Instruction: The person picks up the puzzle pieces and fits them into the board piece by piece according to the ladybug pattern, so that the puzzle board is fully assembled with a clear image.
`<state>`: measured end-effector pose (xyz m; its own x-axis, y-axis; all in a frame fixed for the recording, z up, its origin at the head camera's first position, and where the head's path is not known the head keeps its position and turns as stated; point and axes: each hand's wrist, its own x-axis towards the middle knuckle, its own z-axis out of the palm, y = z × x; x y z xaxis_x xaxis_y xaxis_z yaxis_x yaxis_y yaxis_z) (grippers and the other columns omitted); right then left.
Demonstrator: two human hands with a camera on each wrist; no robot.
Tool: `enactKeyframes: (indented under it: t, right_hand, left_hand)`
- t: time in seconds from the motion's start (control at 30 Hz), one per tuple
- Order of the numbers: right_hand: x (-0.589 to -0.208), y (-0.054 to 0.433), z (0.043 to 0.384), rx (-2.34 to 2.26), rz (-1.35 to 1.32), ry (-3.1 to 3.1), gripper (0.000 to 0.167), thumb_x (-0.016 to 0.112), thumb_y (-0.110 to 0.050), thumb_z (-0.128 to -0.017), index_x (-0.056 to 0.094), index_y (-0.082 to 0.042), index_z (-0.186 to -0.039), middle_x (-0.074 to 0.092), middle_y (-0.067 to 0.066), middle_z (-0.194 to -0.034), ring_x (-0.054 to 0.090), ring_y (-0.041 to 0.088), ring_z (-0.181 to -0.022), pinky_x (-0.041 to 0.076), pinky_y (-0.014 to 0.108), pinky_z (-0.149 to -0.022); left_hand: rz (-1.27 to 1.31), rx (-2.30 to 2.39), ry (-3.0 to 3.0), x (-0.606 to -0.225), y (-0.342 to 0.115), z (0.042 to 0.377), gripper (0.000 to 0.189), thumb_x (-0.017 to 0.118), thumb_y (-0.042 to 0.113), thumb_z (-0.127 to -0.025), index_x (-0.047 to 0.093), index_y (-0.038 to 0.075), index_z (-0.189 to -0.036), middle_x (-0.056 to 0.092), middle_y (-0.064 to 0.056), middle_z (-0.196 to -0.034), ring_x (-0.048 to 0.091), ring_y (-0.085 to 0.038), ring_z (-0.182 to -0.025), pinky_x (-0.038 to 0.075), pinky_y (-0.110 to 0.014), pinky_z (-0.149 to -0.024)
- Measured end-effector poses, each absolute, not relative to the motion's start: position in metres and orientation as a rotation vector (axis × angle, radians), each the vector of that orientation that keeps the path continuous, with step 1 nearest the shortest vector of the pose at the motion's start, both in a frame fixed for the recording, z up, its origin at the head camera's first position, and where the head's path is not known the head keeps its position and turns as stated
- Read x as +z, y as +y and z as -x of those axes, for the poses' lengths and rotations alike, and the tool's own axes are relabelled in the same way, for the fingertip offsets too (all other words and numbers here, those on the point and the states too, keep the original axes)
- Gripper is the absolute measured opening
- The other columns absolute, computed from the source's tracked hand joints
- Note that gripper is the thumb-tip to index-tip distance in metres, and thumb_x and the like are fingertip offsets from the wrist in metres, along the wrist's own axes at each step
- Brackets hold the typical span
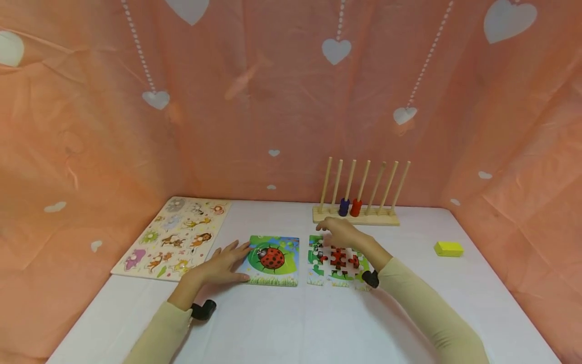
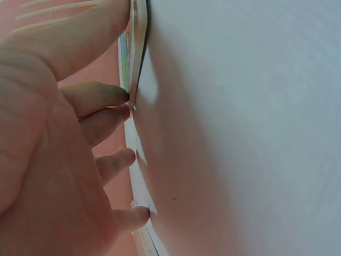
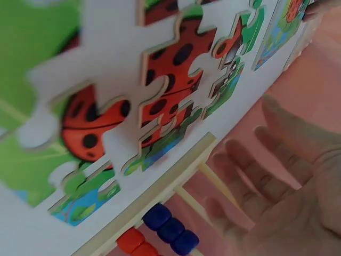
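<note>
My left hand (image 1: 217,268) lies at the left edge of a square ladybug picture board (image 1: 273,259), fingers spread and touching its side. The left wrist view shows the fingertips and thumb right at the thin wooden edge (image 2: 139,53) of that board. Over several separated ladybug jigsaw pieces (image 1: 338,257) hovers my right hand (image 1: 342,233), its fingers loosely bent and holding nothing. Seen from the right wrist, the hand (image 3: 287,181) is above the table with its palm in view, and red, green and blue pieces (image 3: 178,64) lie spread with gaps between them.
Behind the jigsaw pieces stands a wooden peg rack (image 1: 386,220) with blue beads (image 1: 344,207) and red beads (image 1: 356,208). An animal knob-puzzle board (image 1: 154,241) lies at the left. A yellow block (image 1: 448,248) sits at the right. Orange cloth (image 1: 291,126) walls in the white table (image 1: 273,323).
</note>
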<state>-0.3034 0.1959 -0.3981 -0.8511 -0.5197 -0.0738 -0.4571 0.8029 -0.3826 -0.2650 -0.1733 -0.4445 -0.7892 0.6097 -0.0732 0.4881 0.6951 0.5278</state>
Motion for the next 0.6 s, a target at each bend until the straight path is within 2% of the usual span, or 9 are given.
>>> enactKeyframes:
  t: [0.13, 0.43, 0.6]
  right_hand:
    - [-0.401, 0.186, 0.314, -0.602, 0.741, 2.733, 0.049, 0.076, -0.009, -0.088, 0.059, 0.001, -0.133, 0.060, 0.018, -0.124, 0.059, 0.034, -0.115, 0.052, 0.045, -0.093]
    - [-0.410, 0.178, 0.320, -0.539, 0.764, 2.730, 0.048, 0.083, -0.013, -0.082, 0.061, 0.002, -0.123, 0.060, 0.017, -0.117, 0.061, 0.032, -0.108, 0.054, 0.043, -0.090]
    - [-0.412, 0.177, 0.321, -0.515, 0.725, 2.735, 0.047, 0.081, -0.012, -0.084, 0.061, 0.001, -0.124, 0.060, 0.017, -0.117, 0.061, 0.031, -0.107, 0.053, 0.044, -0.089]
  left_hand:
    - [-0.905, 0.699, 2.699, -0.447, -0.173, 0.268, 0.082, 0.076, 0.040, -0.087, 0.042, -0.003, -0.148, 0.031, -0.022, -0.158, 0.017, -0.051, -0.145, 0.010, -0.078, -0.107]
    - [-0.958, 0.623, 2.789, -0.449, -0.172, 0.272, 0.083, 0.081, 0.041, -0.081, 0.049, -0.003, -0.143, 0.034, -0.028, -0.154, 0.019, -0.056, -0.143, 0.020, -0.078, -0.104]
    - [-0.937, 0.624, 2.809, -0.451, -0.174, 0.272, 0.085, 0.082, 0.046, -0.078, 0.051, 0.002, -0.143, 0.033, -0.028, -0.155, 0.018, -0.055, -0.143, 0.019, -0.078, -0.105]
